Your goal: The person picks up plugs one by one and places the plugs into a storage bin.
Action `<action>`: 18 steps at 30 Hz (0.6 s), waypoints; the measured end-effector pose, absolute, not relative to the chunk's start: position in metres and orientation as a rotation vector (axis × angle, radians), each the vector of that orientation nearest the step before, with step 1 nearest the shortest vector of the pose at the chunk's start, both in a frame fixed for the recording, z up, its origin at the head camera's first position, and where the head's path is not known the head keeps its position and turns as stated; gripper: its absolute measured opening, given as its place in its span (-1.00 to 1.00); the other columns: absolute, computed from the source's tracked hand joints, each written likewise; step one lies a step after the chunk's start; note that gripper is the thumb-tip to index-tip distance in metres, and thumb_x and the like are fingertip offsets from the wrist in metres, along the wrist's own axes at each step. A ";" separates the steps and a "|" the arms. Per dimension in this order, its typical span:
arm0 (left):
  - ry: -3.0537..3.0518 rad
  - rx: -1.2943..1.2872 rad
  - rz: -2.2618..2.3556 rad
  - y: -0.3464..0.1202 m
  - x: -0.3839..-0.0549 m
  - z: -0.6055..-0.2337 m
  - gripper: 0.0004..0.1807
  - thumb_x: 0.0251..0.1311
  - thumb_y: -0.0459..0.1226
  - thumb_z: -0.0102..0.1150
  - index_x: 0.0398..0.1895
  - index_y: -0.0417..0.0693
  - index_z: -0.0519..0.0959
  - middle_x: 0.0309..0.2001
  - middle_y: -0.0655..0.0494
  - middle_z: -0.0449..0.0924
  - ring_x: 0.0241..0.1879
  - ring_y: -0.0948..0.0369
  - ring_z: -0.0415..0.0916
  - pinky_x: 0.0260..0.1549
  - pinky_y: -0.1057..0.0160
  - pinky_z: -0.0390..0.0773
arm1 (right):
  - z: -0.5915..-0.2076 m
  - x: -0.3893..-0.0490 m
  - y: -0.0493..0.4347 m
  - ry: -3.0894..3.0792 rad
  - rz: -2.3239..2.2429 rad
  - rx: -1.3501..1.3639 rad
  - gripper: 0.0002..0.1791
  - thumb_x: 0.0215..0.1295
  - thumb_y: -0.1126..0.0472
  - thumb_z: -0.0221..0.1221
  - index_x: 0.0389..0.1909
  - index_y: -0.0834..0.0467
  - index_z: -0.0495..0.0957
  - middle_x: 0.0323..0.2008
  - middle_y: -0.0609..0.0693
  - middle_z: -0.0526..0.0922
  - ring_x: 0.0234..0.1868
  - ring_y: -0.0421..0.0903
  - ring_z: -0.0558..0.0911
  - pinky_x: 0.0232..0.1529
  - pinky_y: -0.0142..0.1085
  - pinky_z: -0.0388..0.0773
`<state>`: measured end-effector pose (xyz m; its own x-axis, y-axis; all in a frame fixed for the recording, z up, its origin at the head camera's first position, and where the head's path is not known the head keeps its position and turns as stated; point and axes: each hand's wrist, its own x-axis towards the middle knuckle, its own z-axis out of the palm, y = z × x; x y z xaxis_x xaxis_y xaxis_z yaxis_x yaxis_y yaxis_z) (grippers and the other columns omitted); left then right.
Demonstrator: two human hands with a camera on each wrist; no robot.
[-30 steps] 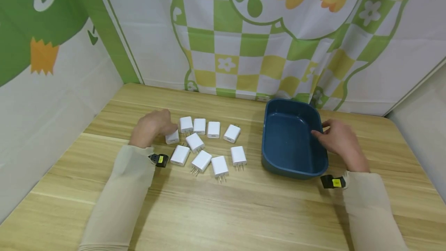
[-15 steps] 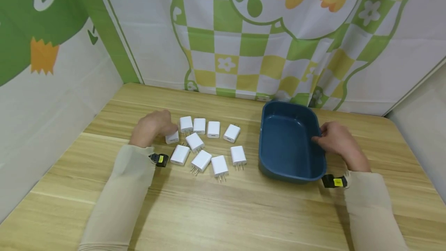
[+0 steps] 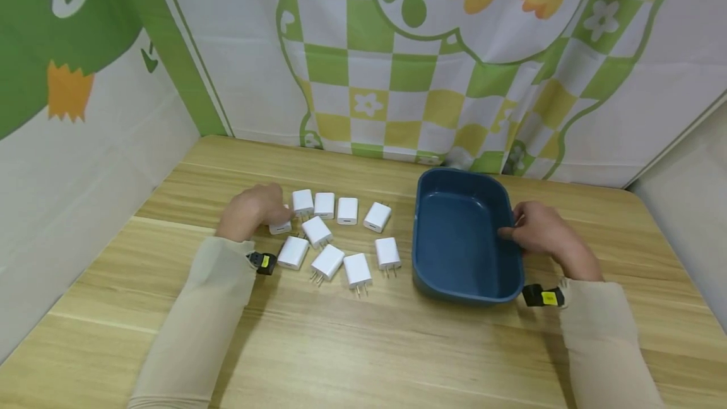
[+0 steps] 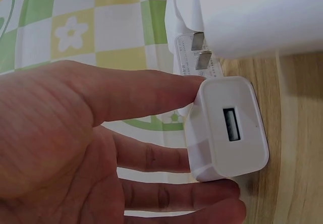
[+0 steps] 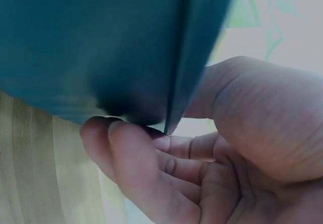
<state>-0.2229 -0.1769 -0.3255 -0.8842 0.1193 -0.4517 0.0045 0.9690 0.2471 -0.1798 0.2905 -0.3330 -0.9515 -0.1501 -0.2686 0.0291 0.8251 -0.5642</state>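
Note:
My left hand [image 3: 250, 212] is at the left end of a group of white USB charger plugs. It pinches one charger [image 4: 232, 128], thumb on one side and fingers on the other; the charger's USB port faces the left wrist camera. My right hand [image 3: 548, 237] grips the right wall of a dark blue plastic bin [image 3: 418, 238], thumb over the rim on the inside and fingers outside. In the right wrist view the bin's blue wall [image 5: 91, 42] lies between thumb and fingers.
Several other chargers lie loose between the left hand and the bin, such as a charger [image 3: 388, 253] nearest the bin and a charger [image 3: 357, 270] at the front. A patterned curtain [image 3: 369, 68] hangs behind the wooden table [image 3: 363, 346].
The bin has slid left and slightly toward me, with my right hand on its wall. My left hand has stayed nearly still at the same charger.

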 end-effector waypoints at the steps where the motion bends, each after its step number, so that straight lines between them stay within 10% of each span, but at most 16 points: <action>1: 2.640 0.091 0.323 -0.176 -0.223 -0.326 -0.67 0.40 -0.15 -0.01 -0.44 -0.21 0.52 -0.55 0.02 0.40 -0.57 0.16 0.31 -0.56 0.20 0.41 | -0.333 -0.180 0.290 2.697 -0.849 -0.098 -0.71 0.35 0.23 0.25 -0.25 0.41 0.45 -0.48 0.15 0.64 -0.59 -0.06 0.67 -0.48 -0.16 0.64; 18: 2.630 0.093 0.302 -0.177 -0.226 -0.328 -0.65 0.40 -0.13 0.00 -0.47 -0.17 0.52 -0.55 0.02 0.40 -0.57 0.17 0.32 -0.56 0.19 0.43 | -0.334 -0.178 0.289 2.509 -1.019 -0.178 -0.71 0.48 0.20 0.15 -0.05 0.40 0.53 -0.35 0.13 0.65 -0.47 -0.03 0.69 -0.39 -0.16 0.69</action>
